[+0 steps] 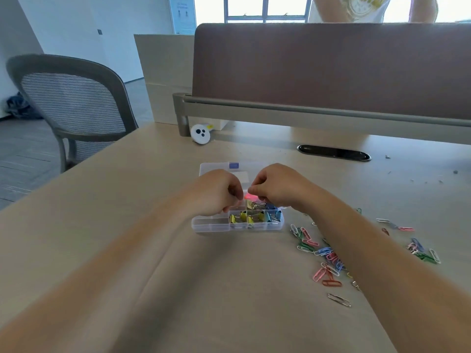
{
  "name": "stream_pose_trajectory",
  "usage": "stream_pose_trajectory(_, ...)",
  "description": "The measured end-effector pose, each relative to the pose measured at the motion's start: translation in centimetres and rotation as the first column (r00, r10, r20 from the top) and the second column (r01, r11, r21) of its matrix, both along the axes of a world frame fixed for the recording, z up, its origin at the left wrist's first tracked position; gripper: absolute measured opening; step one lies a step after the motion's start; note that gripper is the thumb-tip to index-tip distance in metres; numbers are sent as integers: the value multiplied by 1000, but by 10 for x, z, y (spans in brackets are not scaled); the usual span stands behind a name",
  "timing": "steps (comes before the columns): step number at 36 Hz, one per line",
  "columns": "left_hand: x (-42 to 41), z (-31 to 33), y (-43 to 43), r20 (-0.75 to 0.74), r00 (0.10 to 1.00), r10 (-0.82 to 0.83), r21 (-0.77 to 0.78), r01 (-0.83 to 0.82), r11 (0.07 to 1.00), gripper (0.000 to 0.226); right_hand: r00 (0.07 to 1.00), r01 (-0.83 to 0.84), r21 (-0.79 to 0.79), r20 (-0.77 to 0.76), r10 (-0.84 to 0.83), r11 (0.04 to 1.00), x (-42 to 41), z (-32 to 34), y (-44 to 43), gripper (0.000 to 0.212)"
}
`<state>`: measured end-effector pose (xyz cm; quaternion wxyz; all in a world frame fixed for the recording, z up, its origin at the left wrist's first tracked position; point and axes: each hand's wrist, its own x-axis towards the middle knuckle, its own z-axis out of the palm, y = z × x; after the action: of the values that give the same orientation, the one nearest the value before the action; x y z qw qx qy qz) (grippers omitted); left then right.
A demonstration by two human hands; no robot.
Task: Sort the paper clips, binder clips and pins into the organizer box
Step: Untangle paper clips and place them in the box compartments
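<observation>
A wide pale wooden desk (229, 289) is filling most of the view. A brown fabric divider panel (331, 67) is standing along the desk's far edge, well behind the clear plastic organizer box (211, 226). A grey mesh office chair (74, 98) is sitting far to the left of the box, off the desk.

The box is lying open at mid-desk, its lid folded back on the far side.

Both bare forearms are reaching in from the near edge, and the two hands are meeting above the box's far row. The left hand (216, 192) is hovering with fingers curled inward (what they are gripping, if anything, cannot be told). The right hand (277, 186) is pinching a small bright pink piece (251, 196) with curled fingertips, just over the box.

Coloured wire paper clips (328, 258) are lying scattered right of the box. Yellow binder clips (240, 218) and blue binder clips (274, 216) are sitting in neighbouring compartments of its near row.
</observation>
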<state>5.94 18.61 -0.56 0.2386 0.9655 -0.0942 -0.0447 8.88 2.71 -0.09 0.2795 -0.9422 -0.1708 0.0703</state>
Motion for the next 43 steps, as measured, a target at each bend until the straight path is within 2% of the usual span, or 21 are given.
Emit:
stream_pose_trajectory(8, -1, -4, 1, -10, 1000, 10, -3, -10, 1000, 21, 999, -44, -9, 9, 44, 999, 0, 0, 0, 19)
stream_pose_trajectory(18, -5, 0, 12, 83, 996, 44, -72, -38, 997, 19, 996, -91, -68, 19, 93, 993, 0, -1, 14, 20)
stream_pose_trajectory(27, -10, 0, 20, 47, 995, 88, -120, -82, 989, 23, 986, -151, -191, 37, 161, 970, -3, -4, 31, 17)
stream_pose_trajectory(32, -12, -2, 21, 36, 995, 88, -122, -83, 989, 23, 988, -126, -220, 57, 142, 967, -2, -6, 32, 12)
stream_pose_trajectory(37, -13, -2, 20, 32, 995, 97, -130, -93, 987, 24, 990, -127, -245, 35, 140, 961, -3, -2, 34, 14)
stream_pose_trajectory(43, -12, -1, 21, 38, 991, 129, -155, -122, 980, 29, 987, -159, -245, -9, 162, 956, -7, 10, 37, 30)
